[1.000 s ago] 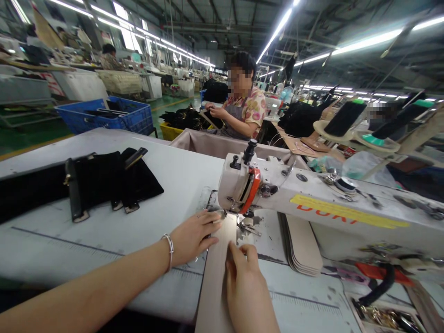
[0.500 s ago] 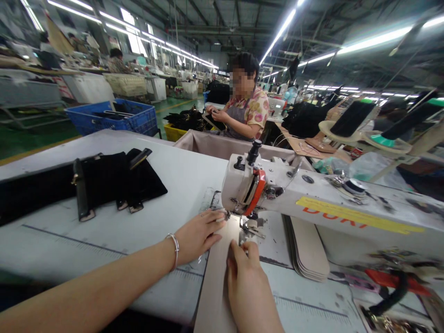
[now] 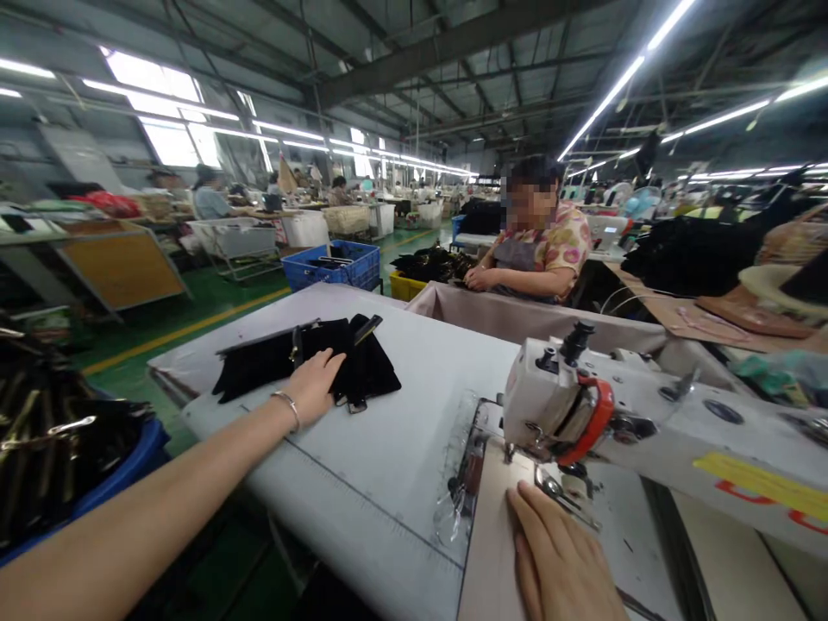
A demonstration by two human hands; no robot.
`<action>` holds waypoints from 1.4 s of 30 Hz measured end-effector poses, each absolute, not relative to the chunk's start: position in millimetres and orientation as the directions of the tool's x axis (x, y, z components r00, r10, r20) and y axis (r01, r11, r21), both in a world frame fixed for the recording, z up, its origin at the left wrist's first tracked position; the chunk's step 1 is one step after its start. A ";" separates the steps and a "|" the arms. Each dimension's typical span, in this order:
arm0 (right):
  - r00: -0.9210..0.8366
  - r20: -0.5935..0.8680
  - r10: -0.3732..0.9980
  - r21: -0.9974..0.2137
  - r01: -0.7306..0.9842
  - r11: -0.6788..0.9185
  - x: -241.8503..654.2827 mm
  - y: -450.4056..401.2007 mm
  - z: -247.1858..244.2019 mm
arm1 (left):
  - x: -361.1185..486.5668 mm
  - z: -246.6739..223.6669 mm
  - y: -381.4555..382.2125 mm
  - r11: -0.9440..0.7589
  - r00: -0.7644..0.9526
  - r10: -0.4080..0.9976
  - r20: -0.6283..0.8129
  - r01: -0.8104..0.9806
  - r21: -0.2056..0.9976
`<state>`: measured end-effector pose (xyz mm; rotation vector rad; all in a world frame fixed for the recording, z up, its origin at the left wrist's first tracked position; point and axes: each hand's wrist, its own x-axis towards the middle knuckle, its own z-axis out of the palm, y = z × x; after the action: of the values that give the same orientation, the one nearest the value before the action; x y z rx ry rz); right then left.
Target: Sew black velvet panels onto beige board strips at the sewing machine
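Note:
My left hand (image 3: pixel 315 388) reaches out to the left and rests on a black fabric piece (image 3: pixel 381 371) that lies on the table, its fingers stretched over the cloth and part of a dark strap. The strap's lower end is hidden under the hand. My right hand (image 3: pixel 560 548) lies on the right edge of a long beige strip (image 3: pixel 495 526), fingers extended and close together. The strip's far end sits under the needle area of a white sewing machine (image 3: pixel 543 388). Its near end runs out of the picture.
A blue bin (image 3: pixel 146 453) of black pieces with metal parts stands at the left. Beyond the table are a blue crate (image 3: pixel 362 269), a yellow crate (image 3: pixel 404 286) and a co-worker (image 3: pixel 549 246) behind a pinkish fabric-lined trough (image 3: pixel 472 309). Beige panels (image 3: pixel 730 552) lie beneath the machine arm.
My left hand has left the beige strip and moved left onto the black fabric piece. My right hand stays on the strip, its fingers flatter. The view has swung left.

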<state>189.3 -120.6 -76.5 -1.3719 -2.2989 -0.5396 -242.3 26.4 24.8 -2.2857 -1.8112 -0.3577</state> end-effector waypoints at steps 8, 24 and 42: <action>-0.333 0.346 0.877 -0.093 0.918 0.385 169.5 -121.7 -36.3 | -240.2 50.2 -32.8 -0.419 0.411 0.801 0.435 0.904 -0.082; -0.273 0.321 0.907 -0.234 0.905 0.356 168.5 -121.1 -25.5 | -49.8 -0.9 -1.0 -0.837 0.824 0.529 0.202 0.468 0.285; -0.402 0.188 0.896 -0.310 0.842 0.442 167.0 -190.8 -18.7 | -38.8 -11.1 -17.1 -0.837 0.839 0.516 0.174 0.451 0.309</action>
<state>167.0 -190.8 -18.7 -1.4859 -2.3738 0.2356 -38.8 -17.1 -11.1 -3.2578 -0.8719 -0.4313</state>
